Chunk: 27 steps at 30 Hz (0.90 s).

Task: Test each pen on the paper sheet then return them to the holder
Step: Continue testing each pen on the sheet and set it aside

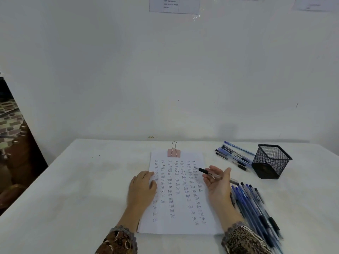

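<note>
Soft, even, cool light fills the scene, and the white wall point(165, 79) and desk point(73, 189) read pale blue-grey. Shadows are weak: a faint smudge on the wall at far right, probably cast by the mesh holder point(271, 160), and thin dark edges under the left hand point(142, 187). Glare glints on the plastic over a wall notice point(174, 5). The pen point(207, 171) in the right hand point(218, 182) is fairly sharp, while the near-right pens point(256, 208) smear with blur. The desk edges bow, and the left margin falls dark.
</note>
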{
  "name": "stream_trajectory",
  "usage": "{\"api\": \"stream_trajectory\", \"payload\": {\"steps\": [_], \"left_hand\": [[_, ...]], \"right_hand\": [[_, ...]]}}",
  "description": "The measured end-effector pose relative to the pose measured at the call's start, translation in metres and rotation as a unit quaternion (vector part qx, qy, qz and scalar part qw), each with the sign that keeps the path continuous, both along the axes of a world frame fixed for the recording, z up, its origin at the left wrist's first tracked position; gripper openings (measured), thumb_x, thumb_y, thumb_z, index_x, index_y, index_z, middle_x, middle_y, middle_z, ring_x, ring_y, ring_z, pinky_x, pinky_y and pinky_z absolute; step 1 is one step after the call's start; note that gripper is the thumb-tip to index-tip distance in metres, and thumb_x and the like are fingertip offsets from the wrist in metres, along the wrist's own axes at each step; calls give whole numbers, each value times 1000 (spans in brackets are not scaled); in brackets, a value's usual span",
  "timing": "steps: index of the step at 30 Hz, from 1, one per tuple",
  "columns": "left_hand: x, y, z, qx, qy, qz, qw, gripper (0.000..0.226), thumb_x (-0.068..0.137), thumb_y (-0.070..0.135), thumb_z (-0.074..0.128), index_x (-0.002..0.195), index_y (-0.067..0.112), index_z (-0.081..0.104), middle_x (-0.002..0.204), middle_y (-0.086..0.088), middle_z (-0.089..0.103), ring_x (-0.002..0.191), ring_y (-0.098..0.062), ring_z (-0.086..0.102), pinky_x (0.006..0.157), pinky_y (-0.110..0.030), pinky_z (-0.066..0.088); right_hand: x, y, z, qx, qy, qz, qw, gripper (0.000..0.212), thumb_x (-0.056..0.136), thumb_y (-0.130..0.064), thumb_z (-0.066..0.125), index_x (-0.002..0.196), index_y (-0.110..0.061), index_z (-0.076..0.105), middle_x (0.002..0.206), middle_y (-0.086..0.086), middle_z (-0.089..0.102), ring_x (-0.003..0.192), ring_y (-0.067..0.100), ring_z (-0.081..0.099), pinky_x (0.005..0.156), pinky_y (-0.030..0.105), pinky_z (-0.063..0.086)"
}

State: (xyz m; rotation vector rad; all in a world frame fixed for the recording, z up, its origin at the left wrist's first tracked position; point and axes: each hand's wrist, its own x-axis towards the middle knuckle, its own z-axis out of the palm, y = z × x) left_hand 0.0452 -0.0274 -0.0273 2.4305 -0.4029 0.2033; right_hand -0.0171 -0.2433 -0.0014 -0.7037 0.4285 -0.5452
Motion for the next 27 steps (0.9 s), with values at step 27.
{"api": "stream_trajectory", "payload": {"steps": [27], "left_hand": [[7, 23, 4, 10, -3, 21, 1000, 39, 94, 18, 40, 132, 12, 48, 139, 0, 45, 126, -16, 41, 112, -30, 21]], "right_hand": [[-6, 20, -11, -363, 58, 48, 929, 45, 68, 17, 49, 61, -19, 24, 44, -16, 25, 42, 0, 18, 42, 9, 22]]}}
